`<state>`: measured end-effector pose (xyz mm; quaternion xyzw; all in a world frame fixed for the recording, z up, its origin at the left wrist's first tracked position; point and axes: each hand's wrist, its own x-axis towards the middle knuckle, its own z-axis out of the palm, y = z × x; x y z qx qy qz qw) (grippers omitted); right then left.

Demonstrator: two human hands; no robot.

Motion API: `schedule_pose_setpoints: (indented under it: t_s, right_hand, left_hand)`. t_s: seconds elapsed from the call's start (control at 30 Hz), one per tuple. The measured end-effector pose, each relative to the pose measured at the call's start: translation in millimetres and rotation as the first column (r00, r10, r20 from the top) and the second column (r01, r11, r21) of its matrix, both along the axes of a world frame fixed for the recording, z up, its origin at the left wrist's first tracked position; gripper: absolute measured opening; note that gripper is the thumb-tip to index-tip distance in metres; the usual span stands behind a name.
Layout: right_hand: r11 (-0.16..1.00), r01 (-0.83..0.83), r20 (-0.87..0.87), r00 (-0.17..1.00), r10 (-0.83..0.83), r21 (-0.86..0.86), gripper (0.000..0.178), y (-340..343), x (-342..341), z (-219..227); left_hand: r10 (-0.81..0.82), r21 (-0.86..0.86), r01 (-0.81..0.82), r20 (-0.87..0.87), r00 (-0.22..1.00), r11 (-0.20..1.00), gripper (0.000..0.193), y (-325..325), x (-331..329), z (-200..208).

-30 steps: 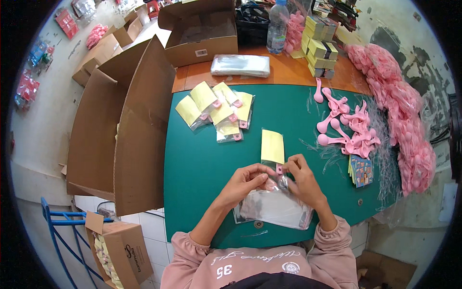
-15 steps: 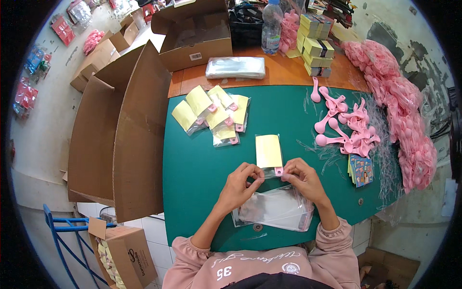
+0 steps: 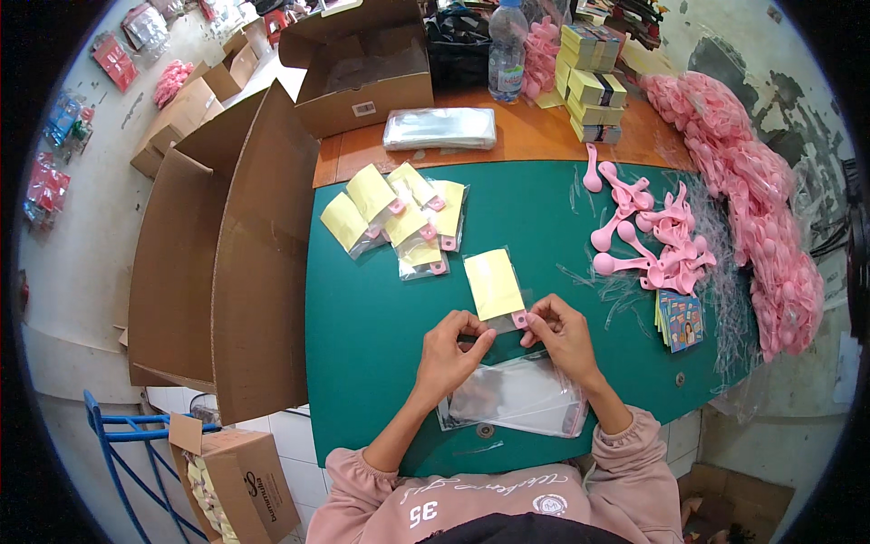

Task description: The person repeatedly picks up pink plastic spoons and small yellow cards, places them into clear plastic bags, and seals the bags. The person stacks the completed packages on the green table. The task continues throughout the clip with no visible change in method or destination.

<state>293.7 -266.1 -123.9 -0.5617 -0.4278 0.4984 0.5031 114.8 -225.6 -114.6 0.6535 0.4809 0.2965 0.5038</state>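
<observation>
A small clear plastic bag with a yellow card point(image 3: 495, 284) and a pink measuring spoon point(image 3: 519, 319) inside lies in front of me, tilted a little to the left. My left hand point(image 3: 455, 348) is closed in a pinch at the bag's near left corner. At its near right corner, beside the spoon's handle end, my right hand point(image 3: 562, 337) pinches the edge between thumb and finger. Just under my hands is a pile of flat clear bags point(image 3: 521, 399). Several filled packets point(image 3: 370, 192) lie in a cluster at the far left of the green table.
Loose pink spoons point(image 3: 666, 240) and a stack of printed cards point(image 3: 680, 322) lie at the right. A long heap of bagged pink spoons point(image 3: 743, 181) borders them. Behind stand bundled cards point(image 3: 594, 91), a water bottle point(image 3: 507, 54) and a bag bundle point(image 3: 439, 129). Large cardboard box point(image 3: 263, 272) at left.
The packet's far end has swung to the left, so it now lies tilted. Both hands stay at its near edge, with the right hand shifted slightly left.
</observation>
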Motion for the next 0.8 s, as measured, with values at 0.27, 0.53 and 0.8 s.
schedule_pose_setpoints:
  t_s: [0.27,0.53,0.8]
  right_hand:
    - [0.996,0.081,-0.022,0.996,-0.082,-0.048,0.009,2.5,-5.0,4.8]
    - [0.999,0.031,0.07,0.997,-0.03,-0.021,0.024,0.3,-6.2,3.6]
    - [0.96,0.029,0.953,0.117,-0.28,0.279,0.02,13.2,114.2,29.9]
  left_hand:
    - [0.093,-0.145,-0.071,0.15,0.984,0.987,0.014,-1.0,2.8,-10.2]
    - [0.081,-0.166,-0.047,0.208,0.975,0.985,0.021,-1.2,2.3,-12.7]
    - [0.376,0.532,-0.188,-0.27,0.887,0.826,0.032,54.9,-49.1,40.8]
